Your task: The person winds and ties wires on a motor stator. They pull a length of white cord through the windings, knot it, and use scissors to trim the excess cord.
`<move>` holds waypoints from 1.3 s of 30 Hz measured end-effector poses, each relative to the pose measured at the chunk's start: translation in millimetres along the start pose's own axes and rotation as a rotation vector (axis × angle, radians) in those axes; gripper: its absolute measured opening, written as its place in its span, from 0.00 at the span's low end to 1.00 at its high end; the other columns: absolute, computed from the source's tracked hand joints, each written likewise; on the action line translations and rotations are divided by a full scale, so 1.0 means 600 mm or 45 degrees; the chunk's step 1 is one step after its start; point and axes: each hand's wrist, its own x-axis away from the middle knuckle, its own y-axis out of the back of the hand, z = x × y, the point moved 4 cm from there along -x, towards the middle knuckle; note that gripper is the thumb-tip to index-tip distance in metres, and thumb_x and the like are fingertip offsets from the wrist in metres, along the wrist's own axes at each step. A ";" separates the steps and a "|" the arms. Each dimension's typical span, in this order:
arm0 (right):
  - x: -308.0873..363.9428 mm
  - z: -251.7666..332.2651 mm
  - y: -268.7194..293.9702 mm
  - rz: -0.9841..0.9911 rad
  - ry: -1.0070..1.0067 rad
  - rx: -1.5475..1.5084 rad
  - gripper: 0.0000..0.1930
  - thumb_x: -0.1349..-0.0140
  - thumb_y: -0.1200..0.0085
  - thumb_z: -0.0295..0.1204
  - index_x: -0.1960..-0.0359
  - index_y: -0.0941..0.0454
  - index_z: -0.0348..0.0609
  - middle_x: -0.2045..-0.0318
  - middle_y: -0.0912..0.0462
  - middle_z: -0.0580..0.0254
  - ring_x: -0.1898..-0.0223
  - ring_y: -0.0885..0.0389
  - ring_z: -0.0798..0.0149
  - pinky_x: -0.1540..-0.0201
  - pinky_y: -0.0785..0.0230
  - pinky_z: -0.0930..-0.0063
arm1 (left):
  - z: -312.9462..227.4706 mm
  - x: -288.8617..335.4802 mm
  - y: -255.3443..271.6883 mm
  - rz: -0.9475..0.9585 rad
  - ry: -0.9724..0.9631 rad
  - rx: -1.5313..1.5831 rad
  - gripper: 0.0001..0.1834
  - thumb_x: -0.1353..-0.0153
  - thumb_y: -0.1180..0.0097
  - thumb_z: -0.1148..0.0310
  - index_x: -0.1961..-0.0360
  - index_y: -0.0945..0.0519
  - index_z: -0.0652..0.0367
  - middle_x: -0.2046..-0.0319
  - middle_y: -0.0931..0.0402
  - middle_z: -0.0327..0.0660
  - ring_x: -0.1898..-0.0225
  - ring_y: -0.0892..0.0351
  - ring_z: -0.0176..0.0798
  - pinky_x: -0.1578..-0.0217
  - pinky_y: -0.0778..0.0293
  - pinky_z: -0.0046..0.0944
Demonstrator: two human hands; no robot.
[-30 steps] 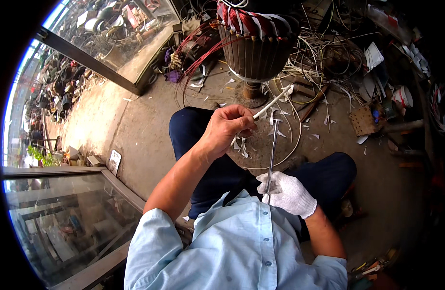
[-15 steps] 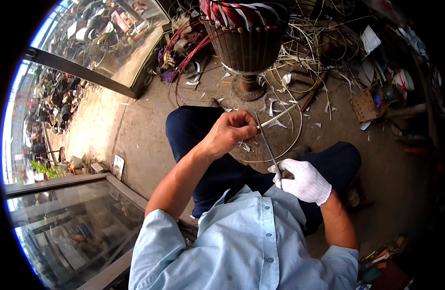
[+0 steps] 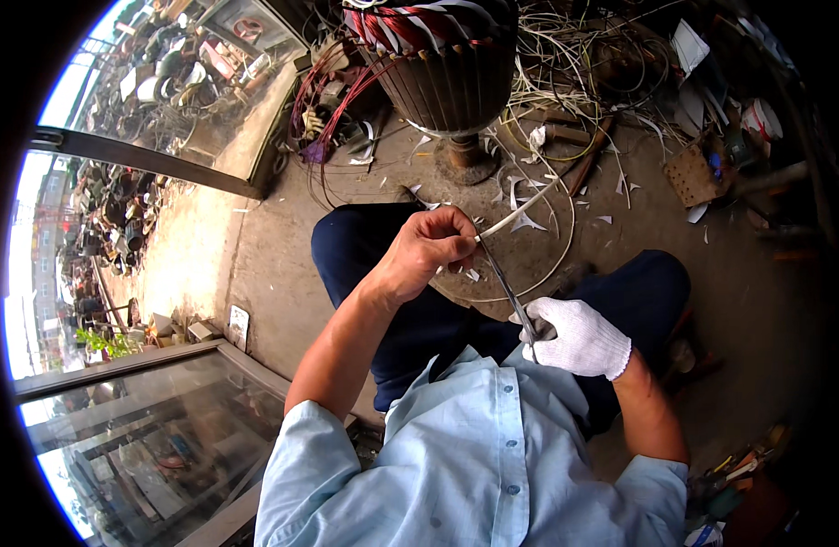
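My bare left hand (image 3: 438, 242) pinches the end of a thin white tube or cable (image 3: 522, 210) between thumb and fingers, above the floor between my knees. From there it runs up to the right and seems to join a pale loop lower down. My right hand (image 3: 574, 337), in a white knitted glove, is closed around a long, slim metal tool (image 3: 505, 284) with a tapered tip. That tip meets the white tube right beside my left fingertips. Whether the tool has one blade or two is hard to make out.
Ahead stands a dark slatted motor core (image 3: 442, 91) with red and white windings on top, on a round base. Tangled wires (image 3: 584, 77) lie behind it, and white scraps (image 3: 524, 219) litter the floor. A glass-paned metal frame (image 3: 164, 428) is at my left.
The tool's tip has come down from above the white tube to its end at my left fingertips. My left hand keeps its pinch. The whole view has shifted slightly.
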 end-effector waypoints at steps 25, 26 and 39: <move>0.159 -0.079 0.104 -0.917 -0.003 -0.109 0.12 0.42 0.35 0.24 0.56 0.16 0.35 0.70 0.12 0.53 0.68 0.11 0.62 0.62 0.20 0.69 | -0.124 -0.047 -0.085 0.071 -0.403 -0.180 0.07 0.25 0.45 0.70 0.53 0.26 0.63 0.64 0.21 0.39 0.62 0.20 0.33 0.57 0.23 0.35; 0.180 -0.104 0.126 -1.098 -0.012 -0.246 0.13 0.41 0.36 0.24 0.54 0.16 0.35 0.68 0.12 0.53 0.66 0.12 0.64 0.60 0.20 0.71 | -0.128 -0.050 -0.080 -0.028 -0.432 -0.173 0.06 0.26 0.46 0.71 0.53 0.26 0.63 0.67 0.23 0.38 0.66 0.25 0.30 0.63 0.28 0.33; 0.395 -0.697 0.034 -1.372 -1.542 0.226 0.16 0.40 0.36 0.35 0.52 0.17 0.40 0.54 0.14 0.42 0.50 0.15 0.39 0.50 0.23 0.49 | 0.000 -0.068 -0.106 -0.310 -0.194 -0.128 0.08 0.26 0.42 0.66 0.60 0.22 0.59 0.79 0.30 0.31 0.82 0.37 0.24 0.83 0.43 0.26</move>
